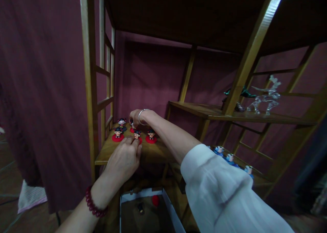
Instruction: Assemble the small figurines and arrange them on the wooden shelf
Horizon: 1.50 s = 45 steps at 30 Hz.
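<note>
My left hand (124,158), wearing a dark red bead bracelet, reaches to the shelf's front edge. Its fingers are closed at the red base of the front middle figurine (137,134). Farther back, my right hand (137,118), with a silver bangle, pinches another small black-haired figurine (132,125), mostly covered by the fingers. Two more red-based figurines stand near them, the left one (118,133) and the right one (151,135). A figurine on a dark base (122,123) stands at the back left. All of them are upright on the wooden shelf (109,154).
Below the shelf is an open white-walled box (167,205) with a red piece (155,200) and a small dark item (140,208) inside. A clear glass animal (265,98) stands on the right-hand shelf. Several blue figurines (230,158) sit lower right. A wooden post (89,73) rises at left.
</note>
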Available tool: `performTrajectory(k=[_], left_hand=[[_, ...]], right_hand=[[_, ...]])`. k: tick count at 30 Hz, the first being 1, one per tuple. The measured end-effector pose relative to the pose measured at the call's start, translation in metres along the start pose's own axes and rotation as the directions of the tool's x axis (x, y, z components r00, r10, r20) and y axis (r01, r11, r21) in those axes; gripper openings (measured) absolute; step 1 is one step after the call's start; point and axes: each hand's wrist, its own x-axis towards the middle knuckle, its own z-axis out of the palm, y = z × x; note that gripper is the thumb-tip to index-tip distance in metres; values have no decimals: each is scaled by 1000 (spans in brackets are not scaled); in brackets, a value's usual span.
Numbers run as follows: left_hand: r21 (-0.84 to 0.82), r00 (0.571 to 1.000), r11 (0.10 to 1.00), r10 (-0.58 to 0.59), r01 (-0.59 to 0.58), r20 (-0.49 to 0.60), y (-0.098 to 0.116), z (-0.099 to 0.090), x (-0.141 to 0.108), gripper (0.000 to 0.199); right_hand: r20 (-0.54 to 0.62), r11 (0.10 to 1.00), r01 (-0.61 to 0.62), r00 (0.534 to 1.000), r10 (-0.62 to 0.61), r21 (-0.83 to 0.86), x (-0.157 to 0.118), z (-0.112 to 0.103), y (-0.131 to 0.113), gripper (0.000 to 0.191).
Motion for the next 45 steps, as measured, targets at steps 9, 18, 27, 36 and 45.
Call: performTrajectory(k=[9,18,27,36,45], left_hand=[[-24,1000,1000,13,-13,10,-5,3,0,27],[-10,1000,1000,20,-20,-3,-2,1,0,30],[-22,1000,999,29,-29,-5,-3,1,1,29],[-25,999,999,38,-38,9,-4,-2,2,27],[27,1000,999,21,-21,-5,1,0,0,30]], right_hand=[[-41,996,-82,996,84,42,-22,-10,13,61],[106,978,-203,975,197,48,-39,-2,43,62],[149,984,-170,973,177,-62,-10,25,57,49],[131,991,-106,984,117,-88,-15,20,45,45],[94,991,-110,989,118,-77,-14,17,34,44]])
